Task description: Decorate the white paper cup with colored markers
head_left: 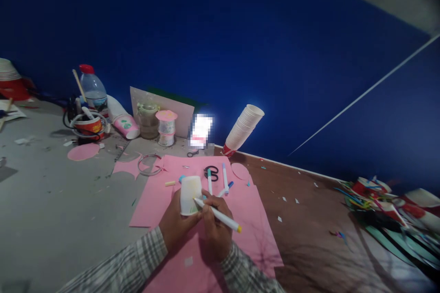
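Note:
My left hand (175,217) is wrapped round a white paper cup (188,192), which is tipped upside down above pink paper (247,233). Faint yellow marks and a bit of green show on the cup's side. Between the fingers of my right hand (216,224) is a white marker (223,217) with a yellow end, its tip at the cup's wall. Just beyond the cup lie black-handled scissors (213,174), a marker with a lilac cap (225,178) and one with a teal cap (209,181). A yellow marker cap (170,183) rests to the left.
A leaning stack of paper cups (243,129) stands against the blue wall. Behind the pink paper are a decorated cup piece (167,128), a jar (148,121) and a glowing blurred screen (201,130). A bottle (92,89) stands left; cups and scraps (388,206) lie right.

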A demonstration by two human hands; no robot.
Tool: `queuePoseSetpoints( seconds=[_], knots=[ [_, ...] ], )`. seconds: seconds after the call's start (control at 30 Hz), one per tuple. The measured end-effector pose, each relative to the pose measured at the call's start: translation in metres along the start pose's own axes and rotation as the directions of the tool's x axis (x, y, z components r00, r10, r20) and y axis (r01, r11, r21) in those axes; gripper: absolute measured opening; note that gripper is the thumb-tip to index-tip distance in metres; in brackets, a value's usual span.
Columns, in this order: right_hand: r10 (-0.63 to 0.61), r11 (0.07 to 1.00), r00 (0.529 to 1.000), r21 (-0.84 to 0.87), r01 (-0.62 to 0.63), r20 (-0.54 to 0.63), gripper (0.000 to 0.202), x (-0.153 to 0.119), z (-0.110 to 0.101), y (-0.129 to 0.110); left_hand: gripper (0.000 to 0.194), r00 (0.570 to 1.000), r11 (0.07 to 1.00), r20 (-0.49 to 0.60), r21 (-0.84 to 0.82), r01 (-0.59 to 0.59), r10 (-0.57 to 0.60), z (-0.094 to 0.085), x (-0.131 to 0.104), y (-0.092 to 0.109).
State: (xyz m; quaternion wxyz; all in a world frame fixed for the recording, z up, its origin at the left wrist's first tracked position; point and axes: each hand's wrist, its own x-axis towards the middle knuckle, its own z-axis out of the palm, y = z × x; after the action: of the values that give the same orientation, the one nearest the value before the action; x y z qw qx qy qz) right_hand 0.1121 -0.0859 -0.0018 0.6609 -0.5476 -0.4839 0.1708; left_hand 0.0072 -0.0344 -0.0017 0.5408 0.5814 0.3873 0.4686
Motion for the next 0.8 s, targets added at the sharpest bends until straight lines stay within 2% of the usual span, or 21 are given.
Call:
queuePoseSetpoints(
  seconds=[0.2,0.6,0.8],
  knots=[
    [0.043,0.997,0.998,0.071,-0.039,-0.053,0.013,0.0015,0.0022,-0.0034,0.049,0.999,0.999,0.016,0.029,-0.031,0.031,-0.0003,-0.0004,0.0063],
    [0.067,0.997,0.995,-0.026,-0.069,-0.068,0.015,-0.0010,0.0043,-0.0002,0.049,1.000,0.998,-0.014,0.065,-0.021,0.022,0.0007,-0.0010,0.0068],
    [0.002,0.999,0.999,-0.036,-0.004,-0.045,0.016,-0.0014,0.0025,0.0029,0.043,0.999,0.996,0.002,0.069,-0.048,0.048,0.0006,-0.0001,0.0106]
  ],
)
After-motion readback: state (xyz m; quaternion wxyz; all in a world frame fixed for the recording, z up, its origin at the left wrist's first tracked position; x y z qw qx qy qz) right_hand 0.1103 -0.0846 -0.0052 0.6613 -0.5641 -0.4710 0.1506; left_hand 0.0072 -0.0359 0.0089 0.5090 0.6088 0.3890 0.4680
